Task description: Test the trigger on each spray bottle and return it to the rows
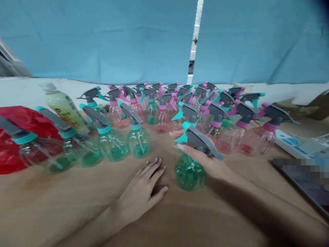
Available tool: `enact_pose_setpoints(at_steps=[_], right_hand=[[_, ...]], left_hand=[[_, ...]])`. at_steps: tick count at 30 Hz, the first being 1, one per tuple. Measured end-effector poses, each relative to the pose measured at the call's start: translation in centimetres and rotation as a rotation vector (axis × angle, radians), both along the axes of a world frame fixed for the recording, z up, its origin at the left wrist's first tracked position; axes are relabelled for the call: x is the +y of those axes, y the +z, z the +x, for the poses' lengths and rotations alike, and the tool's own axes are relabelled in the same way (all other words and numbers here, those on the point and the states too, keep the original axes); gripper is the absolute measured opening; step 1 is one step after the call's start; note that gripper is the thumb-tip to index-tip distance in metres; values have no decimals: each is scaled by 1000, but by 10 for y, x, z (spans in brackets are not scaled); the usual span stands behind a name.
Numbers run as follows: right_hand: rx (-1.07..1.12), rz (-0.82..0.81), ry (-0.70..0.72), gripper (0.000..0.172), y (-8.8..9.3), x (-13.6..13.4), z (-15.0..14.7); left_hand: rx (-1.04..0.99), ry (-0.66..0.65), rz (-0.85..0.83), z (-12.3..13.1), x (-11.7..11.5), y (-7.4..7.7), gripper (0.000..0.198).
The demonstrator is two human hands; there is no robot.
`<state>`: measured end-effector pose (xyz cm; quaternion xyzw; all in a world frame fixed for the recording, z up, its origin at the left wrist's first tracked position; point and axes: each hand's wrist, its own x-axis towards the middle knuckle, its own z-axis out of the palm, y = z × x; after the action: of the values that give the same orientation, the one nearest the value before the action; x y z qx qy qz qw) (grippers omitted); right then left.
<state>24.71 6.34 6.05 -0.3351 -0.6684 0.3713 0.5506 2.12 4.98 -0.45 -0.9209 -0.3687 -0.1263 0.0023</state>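
My right hand (203, 156) is wrapped round the neck of a green spray bottle (190, 175) with a grey and teal spray head, upright at the middle of the wooden table (77, 206). My left hand (145, 192) lies on the tabletop just left of that bottle, fingers spread and holding nothing. Several green spray bottles stand in a row at the left, the nearest one (139, 142) beyond my left fingertips. Behind my right hand are several pink spray bottles (231, 137) with pink collars, mixed with green ones.
At the left a drink bottle (65, 108) with a white cap stands behind a red plastic bag (28, 123). A dark flat device (303, 181) lies at the right edge beside a white and blue box (295, 142). A blue cloth (115, 41) hangs behind.
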Motion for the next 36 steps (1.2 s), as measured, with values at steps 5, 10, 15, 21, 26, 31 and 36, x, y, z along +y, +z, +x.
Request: enact_pose_setpoints(at_steps=[5,10,15,21,26,31,36], right_hand=[[-27,-15,-1,28,-1,0,1],[-9,-28,33,35,-4,2,2],[10,-5,62,39,-10,5,3],[47,-7,77,38,-14,7,3],[26,-34,83,37,-11,5,4],[16,-45,56,36,-10,4,4],[27,-53,39,34,-8,2,2]], left_hand=[[0,-5,0,0,-1,0,53],[7,7,-4,1,-1,1,51],[2,14,-7,1,-1,2,50],[3,6,-6,0,0,-1,51],[6,10,-3,1,0,0,52],[4,10,-16,2,-1,1,52],[1,12,0,1,1,-1,52]])
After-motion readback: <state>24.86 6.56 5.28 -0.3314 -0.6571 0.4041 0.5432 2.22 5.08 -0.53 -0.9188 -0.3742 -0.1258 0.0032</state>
